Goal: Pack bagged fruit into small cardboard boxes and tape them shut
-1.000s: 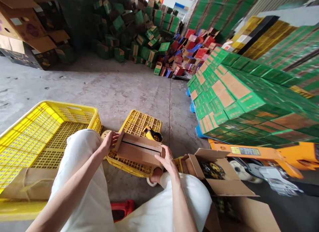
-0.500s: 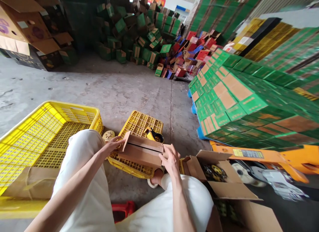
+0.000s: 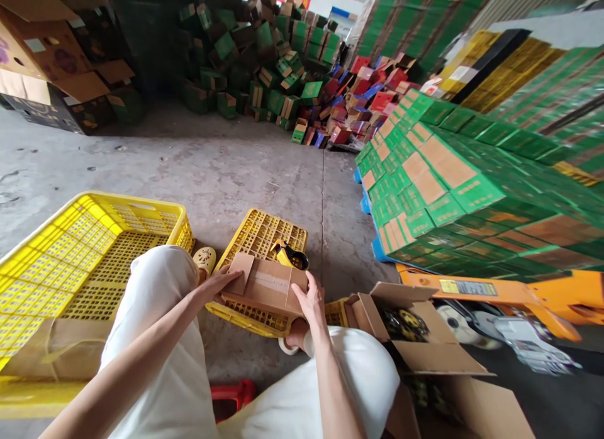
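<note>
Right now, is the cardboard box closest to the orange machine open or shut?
Open: the cardboard box has its flaps spread outward, and yellow-and-black things show inside.

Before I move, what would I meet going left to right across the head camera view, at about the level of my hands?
Large yellow crate, your left hand, small cardboard box, your right hand, open carton with its flaps out.
</note>
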Demonstrator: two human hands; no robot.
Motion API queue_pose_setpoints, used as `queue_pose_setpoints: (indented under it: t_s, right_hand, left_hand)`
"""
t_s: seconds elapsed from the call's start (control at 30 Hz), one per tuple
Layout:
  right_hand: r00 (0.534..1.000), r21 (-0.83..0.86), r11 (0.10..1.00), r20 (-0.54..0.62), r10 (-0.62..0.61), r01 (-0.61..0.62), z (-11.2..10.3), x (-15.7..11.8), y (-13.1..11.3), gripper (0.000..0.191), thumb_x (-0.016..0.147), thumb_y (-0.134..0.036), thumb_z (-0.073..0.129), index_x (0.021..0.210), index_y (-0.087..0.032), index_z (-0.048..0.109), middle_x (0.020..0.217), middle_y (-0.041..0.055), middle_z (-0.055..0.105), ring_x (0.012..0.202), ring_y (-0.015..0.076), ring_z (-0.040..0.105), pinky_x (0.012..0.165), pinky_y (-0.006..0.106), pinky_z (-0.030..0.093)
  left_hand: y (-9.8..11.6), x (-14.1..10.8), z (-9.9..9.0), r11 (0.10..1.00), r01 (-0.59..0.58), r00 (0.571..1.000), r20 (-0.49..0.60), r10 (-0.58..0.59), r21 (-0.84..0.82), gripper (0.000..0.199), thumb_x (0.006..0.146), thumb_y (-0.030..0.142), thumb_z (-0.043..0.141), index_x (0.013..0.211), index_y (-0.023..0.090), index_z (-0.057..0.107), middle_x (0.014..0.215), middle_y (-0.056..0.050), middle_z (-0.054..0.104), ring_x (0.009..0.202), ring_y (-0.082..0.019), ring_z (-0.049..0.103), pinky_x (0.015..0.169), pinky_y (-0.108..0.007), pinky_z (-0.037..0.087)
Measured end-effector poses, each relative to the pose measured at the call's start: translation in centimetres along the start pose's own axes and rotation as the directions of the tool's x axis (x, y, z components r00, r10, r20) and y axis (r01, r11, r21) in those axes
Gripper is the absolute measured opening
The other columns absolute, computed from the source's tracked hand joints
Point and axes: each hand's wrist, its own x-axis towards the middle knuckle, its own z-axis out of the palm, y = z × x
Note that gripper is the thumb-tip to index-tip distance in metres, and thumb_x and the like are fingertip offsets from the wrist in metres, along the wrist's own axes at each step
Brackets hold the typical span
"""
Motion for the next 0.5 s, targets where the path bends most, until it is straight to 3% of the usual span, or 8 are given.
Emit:
queue_pose_setpoints:
  t_s: [0.1,0.17,0.27,0.37,0.43,0.5]
  right_hand:
    - [0.993,-0.031,0.997,0.092,0.071,-0.069,0.4,0.6,-0.1,0.097,0.087,-0.043,0.072,0.172,-0.016,0.036,0.179,0.0203,0.039,0.164,0.0376,0.04,0.133,0.055,0.035]
    - [0.982,-0.021,0.998,0.179,0.055,-0.052,0.3,1.0,-0.3,0.095,0.09,-0.041,0.068,0.175,-0.022,0.03,0.182,0.0142,0.033,0.168,0.0308,0.036,0.135,0.048,0.034]
    - [0.976,-0.07,0.997,0.214,0.033,-0.018,-0.3,1.2,-1.0,0.085,0.091,-0.036,0.067,0.171,-0.024,0.039,0.175,0.0126,0.044,0.164,0.0275,0.041,0.132,0.042,0.037]
    - [0.971,-0.157,0.988,0.236,0.04,-0.002,-0.9,0.8,-2.1,0.078,0.088,-0.039,0.076,0.161,-0.022,0.055,0.158,0.0144,0.059,0.153,0.0313,0.055,0.125,0.042,0.045]
    - [0.948,-0.208,0.978,0.313,0.057,0.009,-1.1,0.0,-2.8,0.074,0.086,-0.044,0.082,0.154,-0.02,0.063,0.151,0.0164,0.065,0.146,0.034,0.062,0.122,0.043,0.048]
    - [0.904,-0.246,0.969,0.415,0.1,0.006,-0.9,-1.1,-3.3,0.081,0.086,-0.049,0.085,0.157,-0.017,0.061,0.154,0.0205,0.066,0.146,0.0377,0.063,0.122,0.047,0.048]
  left_hand:
    - [-0.4,0.1,0.0,1.0,0.011,1.0,0.024,-0.011,-0.006,0.082,0.068,0.065,0.095,0.135,0.024,0.07,0.135,-0.014,0.076,0.105,-0.03,0.076,0.052,-0.024,0.055]
    - [-0.7,0.0,0.1,1.0,0.001,1.0,0.031,-0.001,-0.006,0.082,0.069,0.064,0.095,0.136,0.024,0.069,0.135,-0.013,0.076,0.107,-0.029,0.076,0.056,-0.023,0.057]
    - [-1.2,0.2,0.2,1.0,-0.028,1.0,0.007,0.028,0.009,0.087,0.066,0.059,0.098,0.139,0.024,0.066,0.136,-0.013,0.074,0.106,-0.028,0.076,0.056,-0.021,0.055]
    - [-1.4,0.9,0.2,0.995,-0.091,0.986,-0.133,0.095,0.042,0.09,0.064,0.052,0.1,0.141,0.024,0.064,0.138,-0.013,0.072,0.103,-0.029,0.077,0.06,-0.024,0.057]
    - [-1.4,1.7,0.0,0.978,-0.197,0.944,-0.257,0.209,0.071,0.086,0.063,0.047,0.1,0.138,0.022,0.066,0.139,-0.014,0.07,0.112,-0.031,0.075,0.073,-0.03,0.062]
    - [-1.3,2.7,-0.1,0.935,-0.333,0.865,-0.355,0.354,0.12,0.081,0.062,0.046,0.1,0.132,0.02,0.068,0.14,-0.015,0.069,0.128,-0.035,0.069,0.093,-0.037,0.062]
